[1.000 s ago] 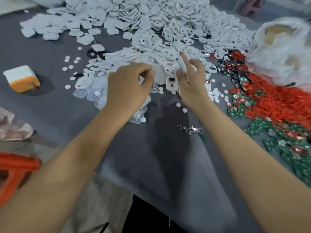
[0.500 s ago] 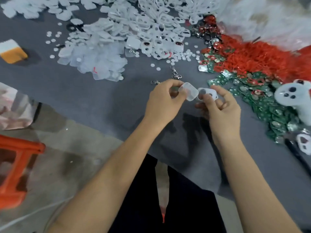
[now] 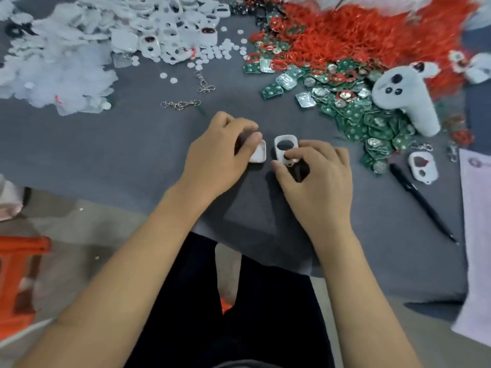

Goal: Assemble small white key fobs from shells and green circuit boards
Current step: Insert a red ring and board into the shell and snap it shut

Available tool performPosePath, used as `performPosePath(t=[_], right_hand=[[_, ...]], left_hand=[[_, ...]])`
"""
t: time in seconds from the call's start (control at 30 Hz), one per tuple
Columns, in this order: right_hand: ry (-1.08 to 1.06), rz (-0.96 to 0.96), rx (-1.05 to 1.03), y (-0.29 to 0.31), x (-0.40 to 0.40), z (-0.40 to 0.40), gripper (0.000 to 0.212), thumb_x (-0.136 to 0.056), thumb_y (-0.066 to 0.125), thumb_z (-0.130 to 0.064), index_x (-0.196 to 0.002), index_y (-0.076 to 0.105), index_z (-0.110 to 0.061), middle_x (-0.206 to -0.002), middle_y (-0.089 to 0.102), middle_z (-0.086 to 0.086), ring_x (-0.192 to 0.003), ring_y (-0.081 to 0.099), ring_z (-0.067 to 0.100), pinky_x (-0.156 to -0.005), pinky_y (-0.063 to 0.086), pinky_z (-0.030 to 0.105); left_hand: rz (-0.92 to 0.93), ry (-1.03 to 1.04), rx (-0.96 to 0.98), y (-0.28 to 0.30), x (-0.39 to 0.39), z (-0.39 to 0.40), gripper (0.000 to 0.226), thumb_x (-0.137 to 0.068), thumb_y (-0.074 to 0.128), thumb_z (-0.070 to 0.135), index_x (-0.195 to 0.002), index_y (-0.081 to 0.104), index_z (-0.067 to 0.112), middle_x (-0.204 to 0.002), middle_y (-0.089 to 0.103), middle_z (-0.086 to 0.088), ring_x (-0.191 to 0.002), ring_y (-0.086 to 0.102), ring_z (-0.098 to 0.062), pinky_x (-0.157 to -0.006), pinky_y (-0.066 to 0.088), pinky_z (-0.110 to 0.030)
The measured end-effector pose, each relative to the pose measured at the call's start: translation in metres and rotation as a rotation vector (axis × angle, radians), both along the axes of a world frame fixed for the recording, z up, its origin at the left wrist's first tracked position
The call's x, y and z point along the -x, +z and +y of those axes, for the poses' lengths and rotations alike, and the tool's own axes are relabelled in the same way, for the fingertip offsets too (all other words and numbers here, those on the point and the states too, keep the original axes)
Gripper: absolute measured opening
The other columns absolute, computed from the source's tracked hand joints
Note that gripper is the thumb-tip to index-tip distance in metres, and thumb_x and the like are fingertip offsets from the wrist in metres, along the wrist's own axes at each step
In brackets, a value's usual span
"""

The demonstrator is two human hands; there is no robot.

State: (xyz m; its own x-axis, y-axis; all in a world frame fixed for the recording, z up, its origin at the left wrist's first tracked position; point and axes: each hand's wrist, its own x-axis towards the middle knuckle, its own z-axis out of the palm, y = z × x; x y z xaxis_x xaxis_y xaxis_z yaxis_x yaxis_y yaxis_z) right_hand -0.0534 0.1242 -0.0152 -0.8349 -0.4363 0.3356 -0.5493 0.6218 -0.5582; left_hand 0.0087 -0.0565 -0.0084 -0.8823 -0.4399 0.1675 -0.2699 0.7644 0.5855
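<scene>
Shell halves are held one in each hand above the near middle of the grey cloth (image 3: 106,155). Left hand (image 3: 220,155) pinches a plain white shell back (image 3: 259,152) between thumb and curled fingers. Right hand (image 3: 316,179) pinches a white shell front with holes (image 3: 285,148), thumb and forefinger clamped on its near end. The two shells sit just beside each other, apart. Green circuit boards (image 3: 356,115) lie heaped to the far right, beside red rings (image 3: 358,35). White shell pile (image 3: 106,35) lies far left. A black pen (image 3: 422,203) lies right.
</scene>
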Motion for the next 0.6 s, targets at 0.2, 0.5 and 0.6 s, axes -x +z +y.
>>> performPosePath(t=[0.2, 0.5, 0.6], right_hand=[[0.009, 0.016, 0.028, -0.001, -0.004, 0.003, 0.013, -0.091, 0.077, -0.027, -0.098, 0.073, -0.017, -0.101, 0.064, 0.001, -0.097, 0.052, 0.027, -0.086, 0.045, 0.039], [0.093, 0.171, 0.040, -0.001, -0.004, -0.005, 0.013, -0.096, 0.067, -0.026, -0.089, 0.072, -0.016, -0.081, 0.056, -0.001, -0.080, 0.051, 0.029, -0.070, 0.042, 0.044], [0.158, 0.250, 0.150, 0.003, -0.014, -0.043, 0.013, -0.097, 0.063, -0.027, -0.090, 0.070, -0.020, -0.083, 0.053, -0.009, -0.080, 0.051, 0.026, -0.072, 0.043, 0.041]], left_hand=[[0.070, -0.211, -0.052, -0.005, -0.020, -0.014, 0.038, -0.090, 0.077, 0.044, -0.121, 0.066, 0.025, -0.116, 0.057, 0.010, -0.094, 0.054, -0.003, -0.088, 0.042, -0.013], [0.134, -0.220, 0.072, 0.000, -0.034, -0.022, 0.022, -0.094, 0.072, 0.043, -0.108, 0.071, 0.026, -0.116, 0.068, 0.015, -0.102, 0.056, -0.013, -0.086, 0.051, -0.033], [0.205, -0.071, 0.102, -0.001, -0.050, -0.045, 0.020, -0.094, 0.071, 0.042, -0.099, 0.071, 0.023, -0.101, 0.068, 0.012, -0.093, 0.056, -0.013, -0.082, 0.048, -0.031]])
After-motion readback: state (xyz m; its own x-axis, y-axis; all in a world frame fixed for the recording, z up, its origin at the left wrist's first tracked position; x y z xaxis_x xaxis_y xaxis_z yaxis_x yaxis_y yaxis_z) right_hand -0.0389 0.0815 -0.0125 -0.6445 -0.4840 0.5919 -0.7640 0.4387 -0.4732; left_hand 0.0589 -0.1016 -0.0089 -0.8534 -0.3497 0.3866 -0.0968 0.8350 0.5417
